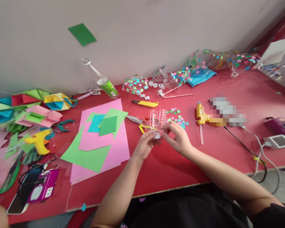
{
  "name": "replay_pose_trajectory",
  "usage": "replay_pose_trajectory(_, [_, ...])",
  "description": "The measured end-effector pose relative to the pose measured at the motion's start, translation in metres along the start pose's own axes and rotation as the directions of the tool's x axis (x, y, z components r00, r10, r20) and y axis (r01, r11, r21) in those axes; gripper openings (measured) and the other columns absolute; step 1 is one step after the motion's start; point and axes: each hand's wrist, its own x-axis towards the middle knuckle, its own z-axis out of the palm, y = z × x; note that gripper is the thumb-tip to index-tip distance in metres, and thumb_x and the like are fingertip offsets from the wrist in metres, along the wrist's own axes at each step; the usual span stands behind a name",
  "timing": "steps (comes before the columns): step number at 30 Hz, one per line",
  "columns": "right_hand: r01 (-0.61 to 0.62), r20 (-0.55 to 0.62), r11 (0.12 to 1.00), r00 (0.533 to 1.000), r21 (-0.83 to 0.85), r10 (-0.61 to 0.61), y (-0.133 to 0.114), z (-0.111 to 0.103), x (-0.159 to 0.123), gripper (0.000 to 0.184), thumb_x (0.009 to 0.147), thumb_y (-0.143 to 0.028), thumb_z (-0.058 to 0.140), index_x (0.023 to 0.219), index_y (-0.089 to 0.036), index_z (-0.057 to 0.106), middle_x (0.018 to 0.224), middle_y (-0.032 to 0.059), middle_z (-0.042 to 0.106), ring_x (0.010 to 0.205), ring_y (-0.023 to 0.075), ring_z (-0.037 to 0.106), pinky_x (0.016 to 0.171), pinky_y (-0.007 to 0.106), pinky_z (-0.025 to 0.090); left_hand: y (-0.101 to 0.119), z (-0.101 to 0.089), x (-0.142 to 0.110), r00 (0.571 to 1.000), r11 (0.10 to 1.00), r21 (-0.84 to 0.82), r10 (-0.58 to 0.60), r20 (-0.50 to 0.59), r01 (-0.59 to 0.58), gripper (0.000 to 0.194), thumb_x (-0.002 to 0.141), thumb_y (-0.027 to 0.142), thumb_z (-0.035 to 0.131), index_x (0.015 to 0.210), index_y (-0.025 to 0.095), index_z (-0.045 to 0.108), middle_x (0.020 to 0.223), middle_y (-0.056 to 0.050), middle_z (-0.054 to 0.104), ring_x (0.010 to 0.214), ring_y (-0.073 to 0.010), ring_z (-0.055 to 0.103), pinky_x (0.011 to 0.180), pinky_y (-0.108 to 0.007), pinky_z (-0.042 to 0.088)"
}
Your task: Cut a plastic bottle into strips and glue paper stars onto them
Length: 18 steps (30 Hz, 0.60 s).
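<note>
Just beyond the left hand (145, 144), which is pinching a white cap (157, 135), clear strips (158, 116) are pointing away; the right hand's (180, 136) fingertips are pressing together, grip unclear.

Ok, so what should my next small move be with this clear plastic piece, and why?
I'd probably ease one of the upright strips on the clear plastic piece outward with your right hand. Your left hand steadies its white end, several strips seem bunched together, and the star-covered piece by the wall spreads wide.
</note>
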Motion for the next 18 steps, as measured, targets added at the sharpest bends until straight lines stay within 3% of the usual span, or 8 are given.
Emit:
replay_pose_trajectory(4, [0.022,0.025,0.999,0.999,0.025,-0.023,0.0017,0.0021,-0.0005,0.009,0.09,-0.018,0.054,0.082,-0.022,0.057,0.078,0.0026,0.06,0.072,0.0162,0.055,0.065,0.03,0.047,-0.0031,-0.0013,0.0008,1.0,1.0,0.01,-0.009,0.003,0.009,0.025,0.071,0.033,0.077,0.083,0.012,0.069,0.067,-0.003,0.067,0.057,-0.011,0.061,0.056,-0.022,0.047])
replay_pose_trajectory(13, [0.095,0.014,0.995,0.995,-0.024,-0.095,0.0021,0.0045,0.0002,0.011,0.091,-0.017,0.052,0.082,-0.022,0.055,0.077,0.0038,0.059,0.072,0.0178,0.055,0.064,0.031,0.048,-0.0031,0.0022,0.0002,1.0,1.0,0.009,-0.014,0.005,0.014,0.025,0.072,0.035,0.076,0.079,0.013,0.066,0.063,-0.001,0.063,0.055,-0.0104,0.06,0.055,-0.021,0.046])
replay_pose_trajectory(18, [0.178,-0.019,0.983,0.984,-0.052,-0.179,-0.0013,0.0029,-0.0007,0.011,0.091,-0.015,0.052,0.087,-0.022,0.058,0.091,0.0074,0.063,0.083,0.0202,0.059,0.072,0.035,0.05,-0.0006,0.0037,-0.0011,1.0,1.0,-0.013,0.007,0.013,-0.007,0.028,0.071,0.037,0.077,0.078,0.012,0.065,0.061,-0.001,0.064,0.053,-0.0102,0.059,0.053,-0.021,0.045])
